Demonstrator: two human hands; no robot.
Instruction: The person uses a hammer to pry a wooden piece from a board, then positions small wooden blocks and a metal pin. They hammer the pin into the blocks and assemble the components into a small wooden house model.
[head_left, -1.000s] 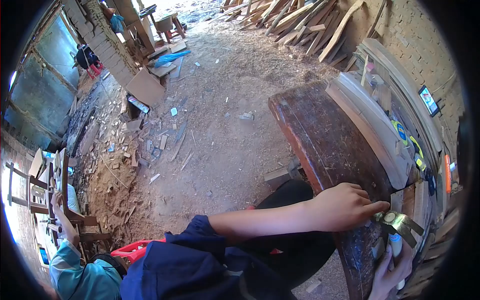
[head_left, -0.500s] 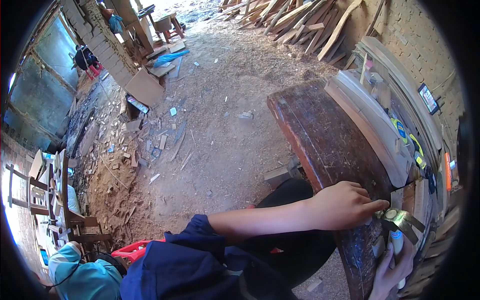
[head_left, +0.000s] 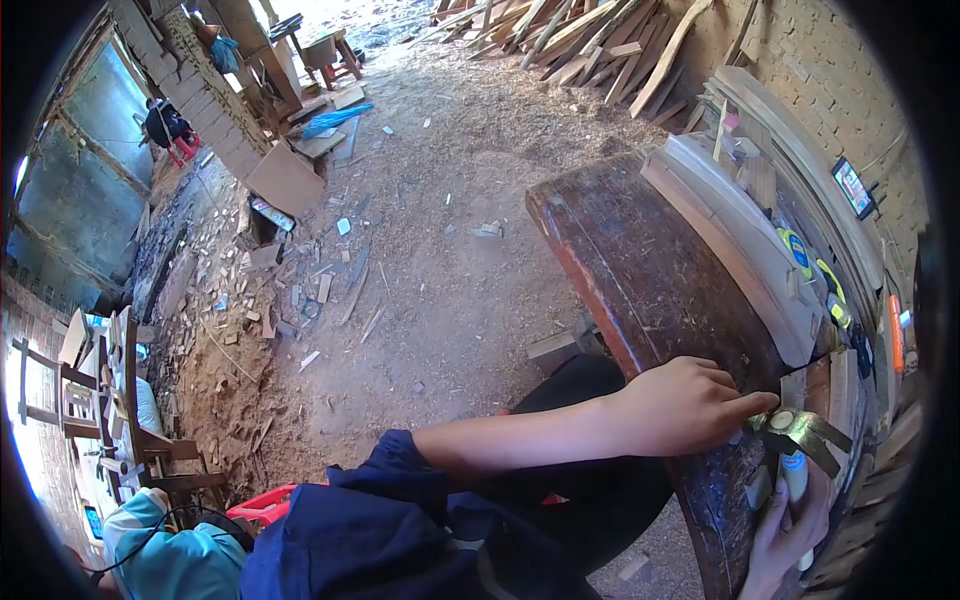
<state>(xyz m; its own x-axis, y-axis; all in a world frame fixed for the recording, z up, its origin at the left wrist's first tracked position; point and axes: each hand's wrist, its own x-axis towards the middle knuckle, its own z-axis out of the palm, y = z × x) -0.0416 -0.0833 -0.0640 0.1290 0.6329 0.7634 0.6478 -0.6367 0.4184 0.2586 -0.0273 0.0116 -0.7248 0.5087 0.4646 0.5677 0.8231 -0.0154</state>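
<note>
My left hand (head_left: 675, 410) reaches across from the left over the dark wooden bench (head_left: 650, 255), fingers curled and one digit pointing towards the hammer head. What its fingers hold, if anything, is hidden. A claw hammer (head_left: 808, 434) with a shiny brass-coloured head and a pale, blue-labelled handle is upright in my right hand (head_left: 790, 535), whose fingers wrap round the handle. The hammer's round face sits right beside my left fingertip. Small wood pieces lie close by at the bench's edge, partly covered by the hands.
Curved wooden boards (head_left: 735, 250) lie along the bench, with a tape measure (head_left: 795, 252) and an orange-handled tool (head_left: 895, 333) beyond. A phone (head_left: 853, 187) stands near the wall. Scrap wood (head_left: 585, 45) is piled behind. A person in teal (head_left: 180, 555) is at lower left.
The view has shifted slightly. Both hands and the hammer stay in nearly the same place, the hammer head turned a little.
</note>
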